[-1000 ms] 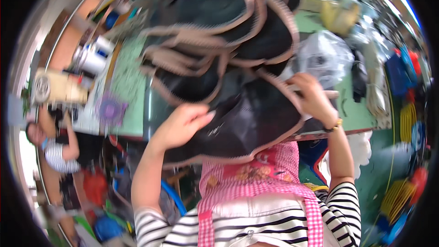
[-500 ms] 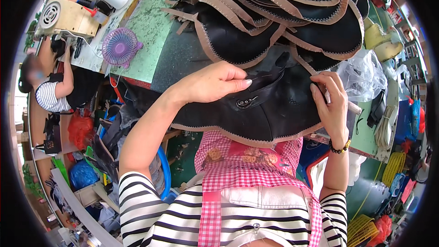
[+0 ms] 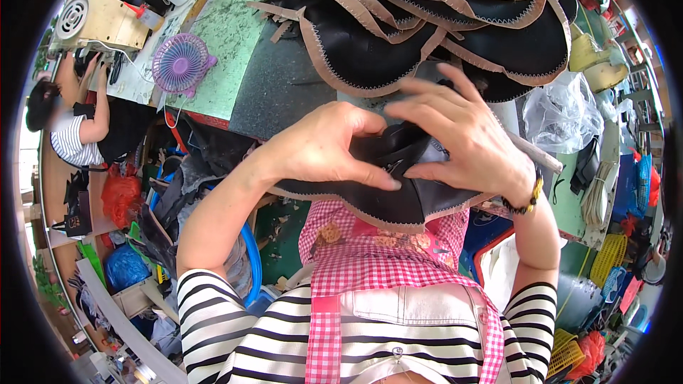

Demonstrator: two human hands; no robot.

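In front of my waist lies a black leather panel (image 3: 370,206) with brown zigzag-stitched edging along its near side. My left hand (image 3: 320,144) curves round the bunched leather in its middle, thumb on the near side and index finger on the far side. The other fingers of that hand are out of sight. Over the right part of the panel hovers my right hand (image 3: 462,135), its fingers spread and smeared by motion, its thumb close to the leather. Between the hands, folds of black leather partly cover a small metal fitting.
A pile of similar black pieces (image 3: 370,64) with brown edging lies just beyond my hands. Clear plastic bags (image 3: 562,117) sit to the right. On the left stand a purple fan (image 3: 181,64) and a sewing machine (image 3: 107,21), where another person (image 3: 75,124) sits.
My right hand has left the panel's right edge and swung left over its middle. My left hand has stopped pinching the strap and now curves round the leather.
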